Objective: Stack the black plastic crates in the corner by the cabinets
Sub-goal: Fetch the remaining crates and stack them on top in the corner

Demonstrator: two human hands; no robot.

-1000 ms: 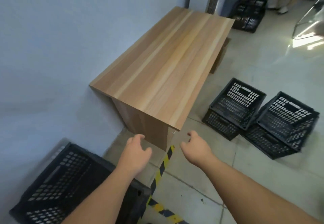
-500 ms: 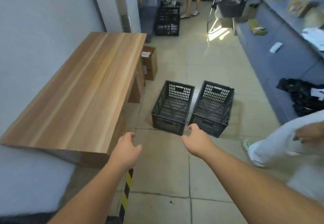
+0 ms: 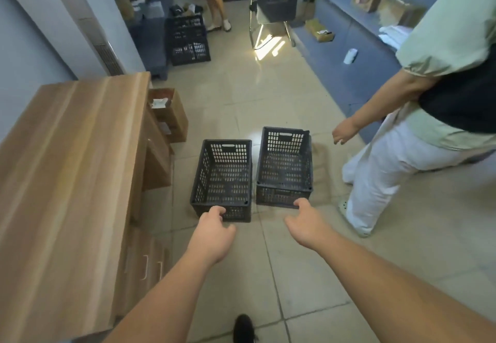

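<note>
left hand (image 3: 214,231) fingertips overlap left crate (image 3: 222,179) near rim, contact unclear | wooden cabinet (image 3: 67,181) cut by left edge | bystander (image 3: 418,117) cropped at right (head out of view) | far crate stack (image 3: 189,39) contents too blurred | shoe (image 3: 243,328) cut at bottom

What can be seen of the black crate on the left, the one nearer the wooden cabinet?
The left crate is black perforated plastic, rectangular and open-topped, with slotted walls and floor and a handle cut-out in its far end wall. It stands upright and empty on the tiled floor, beside the wooden cabinet and next to a second crate with a narrow gap between. The left hand reaches its near rim; contact is unclear.
</note>
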